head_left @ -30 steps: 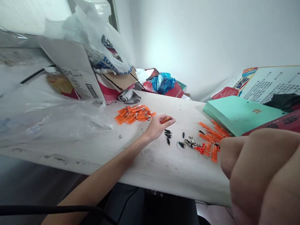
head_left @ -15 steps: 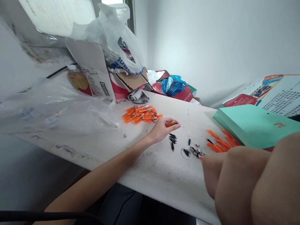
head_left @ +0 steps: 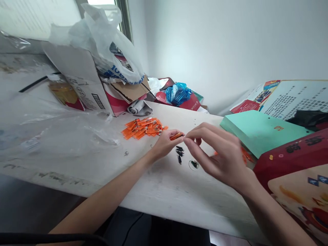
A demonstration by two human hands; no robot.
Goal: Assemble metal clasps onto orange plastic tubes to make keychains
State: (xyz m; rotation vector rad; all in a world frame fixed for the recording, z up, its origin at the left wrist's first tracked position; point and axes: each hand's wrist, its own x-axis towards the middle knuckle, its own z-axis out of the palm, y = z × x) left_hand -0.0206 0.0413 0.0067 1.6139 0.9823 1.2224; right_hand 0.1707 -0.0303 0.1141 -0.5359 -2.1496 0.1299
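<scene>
My left hand [head_left: 166, 143] is closed around an orange lighter [head_left: 176, 136] above the middle of the table. My right hand [head_left: 220, 153] reaches over from the right, thumb and index fingertip pinched together at the lighter's end. Whatever lies between those fingertips is too small to make out. Behind my left hand lies a pile of orange lighters [head_left: 143, 127]. Several small black parts [head_left: 179, 152] rest on the table just below the hands. A thin white ring [head_left: 194, 165] encircles a few dark pieces. More orange lighters [head_left: 246, 155] are partly hidden behind my right hand.
A green box [head_left: 256, 128] and a red printed bag [head_left: 299, 157] stand at the right. On the left are clear plastic film [head_left: 71, 133], an open carton [head_left: 84, 92] and a bottle [head_left: 63, 90]. A blue plastic bag [head_left: 178, 94] lies at the back.
My right hand has moved from close to the camera at lower right to the lighter in my left hand. The view has shifted slightly right; the left hand keeps its hold.
</scene>
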